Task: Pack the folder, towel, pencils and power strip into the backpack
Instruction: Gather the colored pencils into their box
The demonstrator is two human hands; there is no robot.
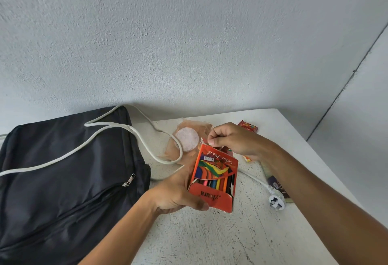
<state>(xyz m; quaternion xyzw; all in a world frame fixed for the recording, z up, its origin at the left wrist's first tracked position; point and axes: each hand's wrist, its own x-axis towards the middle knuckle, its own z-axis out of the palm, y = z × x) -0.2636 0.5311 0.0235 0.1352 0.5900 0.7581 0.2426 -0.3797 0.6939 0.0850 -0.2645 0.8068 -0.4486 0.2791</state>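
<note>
An orange box of colour pencils (214,176) is held above the white table (210,233). My left hand (178,193) grips its lower part from the left, thumb across the front. My right hand (233,138) pinches the flap at the box's top. A black backpack (63,176) lies flat on the left with its zipper pull (129,180) showing. The power strip's white cable (109,132) loops over the backpack and table, and its plug (277,201) lies at the right. The strip's body is out of view.
An orange cloth with a pale round pad (186,142) lies behind the box. A small red packet (248,126) sits near the back right corner. A dark flat item (277,185) lies under my right forearm. A grey wall stands behind the table.
</note>
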